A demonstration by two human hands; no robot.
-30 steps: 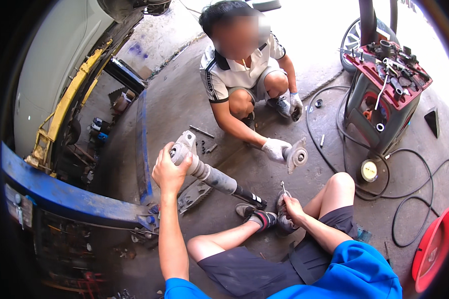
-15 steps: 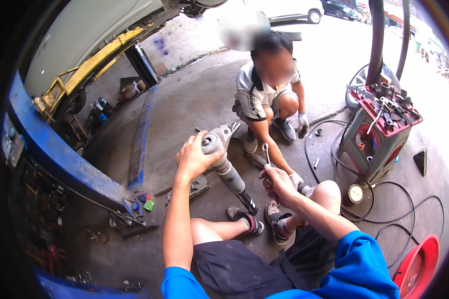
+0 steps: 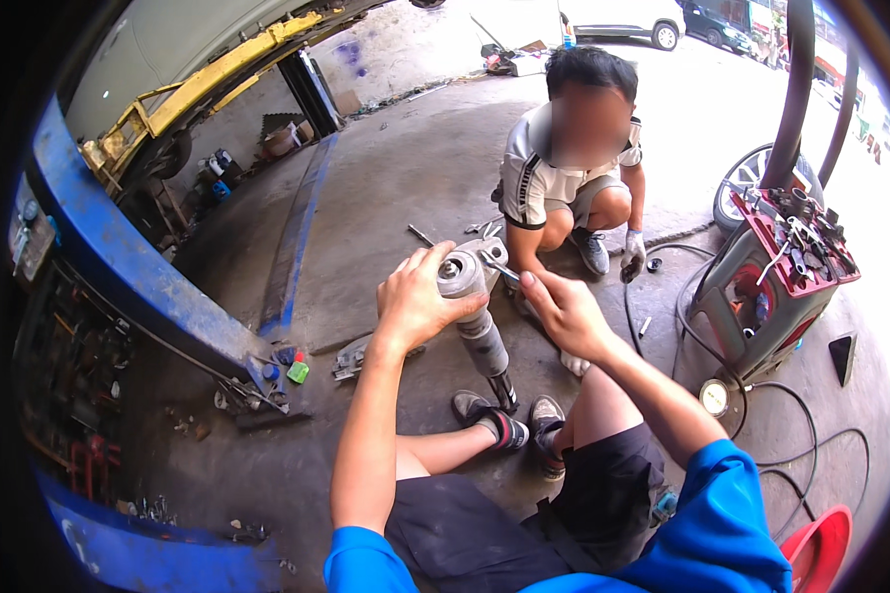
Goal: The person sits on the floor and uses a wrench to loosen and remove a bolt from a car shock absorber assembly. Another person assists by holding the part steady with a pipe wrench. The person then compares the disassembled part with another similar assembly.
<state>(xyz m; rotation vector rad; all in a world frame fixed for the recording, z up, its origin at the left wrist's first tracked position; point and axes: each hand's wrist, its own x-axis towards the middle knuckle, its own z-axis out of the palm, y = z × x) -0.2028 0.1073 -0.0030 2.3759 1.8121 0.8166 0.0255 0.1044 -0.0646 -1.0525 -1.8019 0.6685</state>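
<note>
A grey metal shock absorber strut point(image 3: 482, 341) stands nearly upright between my legs, its lower end by my shoes. My left hand point(image 3: 415, 301) is wrapped round its top, thumb on the near side. In my right hand point(image 3: 572, 314) is a combination wrench point(image 3: 504, 271), its ring end at the bracket point(image 3: 487, 247) beside the strut's top. Whether the ring sits over a bolt there, I cannot tell. A co-worker squats opposite; one gloved hand point(image 3: 633, 253) hangs by the knee, and the other glove point(image 3: 574, 364) shows partly below my right forearm.
A red-topped stool point(image 3: 791, 237) with tools and parts stands at right, black hose point(image 3: 811, 425) and a round gauge point(image 3: 714, 397) near it. A red basin point(image 3: 819, 553) lies lower right. A blue lift post point(image 3: 148, 267) crosses the left, below a raised car point(image 3: 158, 59).
My right hand has moved up and forward, bringing the wrench to the strut's bracket. My left hand keeps its hold on the strut. The whole view has shifted slightly.
</note>
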